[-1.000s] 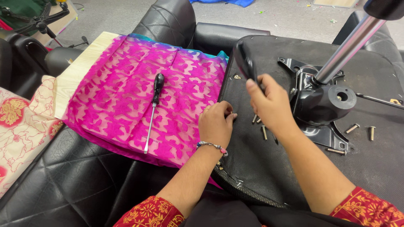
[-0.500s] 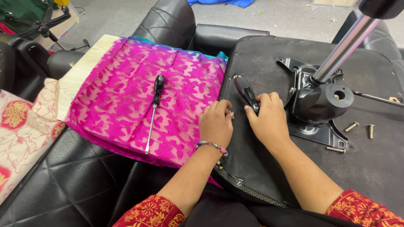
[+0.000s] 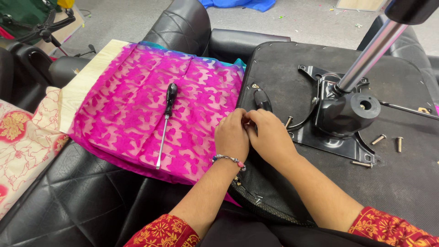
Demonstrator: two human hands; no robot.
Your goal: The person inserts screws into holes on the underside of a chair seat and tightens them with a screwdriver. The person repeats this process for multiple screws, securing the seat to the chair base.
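My left hand [image 3: 232, 136] and my right hand [image 3: 270, 138] meet fingertip to fingertip at the left edge of an upturned black chair seat [image 3: 402, 183]. A black lever with a rounded grip [image 3: 262, 99] lies on the seat just above my fingers. Its lower end runs under my right fingers. My left fingers are curled against them, and what they pinch is hidden. A bolt [image 3: 288, 121] pokes out beside my right hand. A black-handled screwdriver [image 3: 165, 120] lies to the left on folded pink patterned cloth [image 3: 137, 96].
A black metal mounting plate [image 3: 340, 144] with a hub and a chrome column [image 3: 371, 55] is fixed to the seat's middle. Loose bolts [image 3: 378, 139] lie right of it. Quilted black cushions [image 3: 82, 201] surround the cloth. Cream floral fabric [image 3: 23, 142] lies at far left.
My right hand brought the black lever down from the seat's upper left edge to the surface. Both hands have closed together below its grip. The view has shifted slightly.
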